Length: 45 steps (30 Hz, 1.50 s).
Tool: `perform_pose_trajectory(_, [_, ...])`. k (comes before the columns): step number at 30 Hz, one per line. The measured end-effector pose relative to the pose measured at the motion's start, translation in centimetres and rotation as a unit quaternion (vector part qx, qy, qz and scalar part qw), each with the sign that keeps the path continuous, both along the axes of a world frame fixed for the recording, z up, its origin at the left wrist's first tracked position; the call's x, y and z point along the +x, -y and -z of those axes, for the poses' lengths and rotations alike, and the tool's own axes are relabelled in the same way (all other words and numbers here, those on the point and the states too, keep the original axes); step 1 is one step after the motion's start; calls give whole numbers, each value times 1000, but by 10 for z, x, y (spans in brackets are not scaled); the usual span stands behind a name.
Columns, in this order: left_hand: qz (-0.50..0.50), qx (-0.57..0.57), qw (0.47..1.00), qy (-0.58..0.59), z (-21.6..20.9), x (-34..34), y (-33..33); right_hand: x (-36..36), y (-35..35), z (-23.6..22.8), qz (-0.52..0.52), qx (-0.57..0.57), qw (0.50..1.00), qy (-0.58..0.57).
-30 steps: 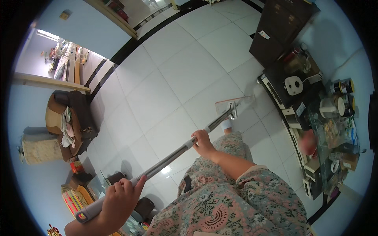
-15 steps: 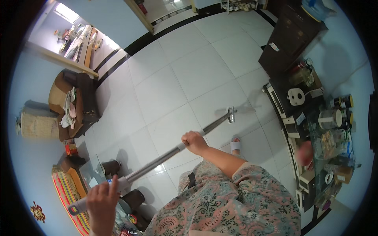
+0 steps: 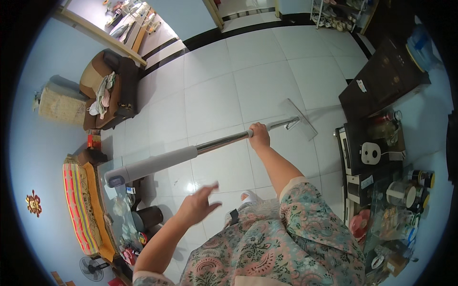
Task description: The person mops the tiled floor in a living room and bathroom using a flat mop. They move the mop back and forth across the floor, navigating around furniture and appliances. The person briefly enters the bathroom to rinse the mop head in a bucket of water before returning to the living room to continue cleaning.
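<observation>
A flat mop (image 3: pixel 224 142) with a thick grey handle and a shiny metal pole slants across in front of me. Its thin rectangular head (image 3: pixel 308 127) is out ahead to the right, over the white tiles. My right hand (image 3: pixel 259 135) is wrapped round the pole near its lower end. Off the mop, below the thick grey handle, my left hand (image 3: pixel 198 205) has its thumb and forefinger apart and nothing in it. The handle's rounded top end points left, over the edge of a glass table (image 3: pixel 113 164).
A brown armchair (image 3: pixel 123 95) with clothes on it stands far left, a striped-covered sofa (image 3: pixel 78 207) nearer. Dark stools (image 3: pixel 149 217) sit by the glass table. Along the right run a loaded TV cabinet (image 3: pixel 350 157) and a dark cupboard (image 3: pixel 372 86). A shoe rack (image 3: pixel 334 14) stands at the back.
My left hand has let go of the mop's handle and moved right. The mop has swung up and forward in my right hand, and its flat head now shows spread wide.
</observation>
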<state>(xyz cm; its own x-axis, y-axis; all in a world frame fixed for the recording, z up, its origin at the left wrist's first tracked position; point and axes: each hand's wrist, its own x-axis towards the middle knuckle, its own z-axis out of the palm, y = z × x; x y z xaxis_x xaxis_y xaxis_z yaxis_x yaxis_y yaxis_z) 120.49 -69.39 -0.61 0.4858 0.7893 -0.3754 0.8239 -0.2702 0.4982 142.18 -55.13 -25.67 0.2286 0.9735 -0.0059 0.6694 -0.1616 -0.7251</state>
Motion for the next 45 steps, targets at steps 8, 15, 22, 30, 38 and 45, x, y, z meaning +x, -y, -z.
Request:
perform_pose_trajectory(8, [-313,180,842,401,72,99,-75,52,30,0,-117,64,988,-77])
perform_pose_trajectory(15, [-218,14,766,604,81,124,-88,126,3,34,-234,-19,972,-22])
perform_pose_trajectory(22, [-197,35,838,508,69,36,-19,30,45,96,-235,125,963,-49])
perform_pose_trajectory(30, [-347,53,815,462,-17,-164,80,-237,147,63,-340,13,929,-145])
perform_pose_trajectory(38, [-401,135,818,389,-41,-262,158,-382,192,11,-508,-134,842,-119])
perform_pose_trajectory(45, [-337,138,797,482,-33,-305,139,-370,165,1,-431,7,898,-88])
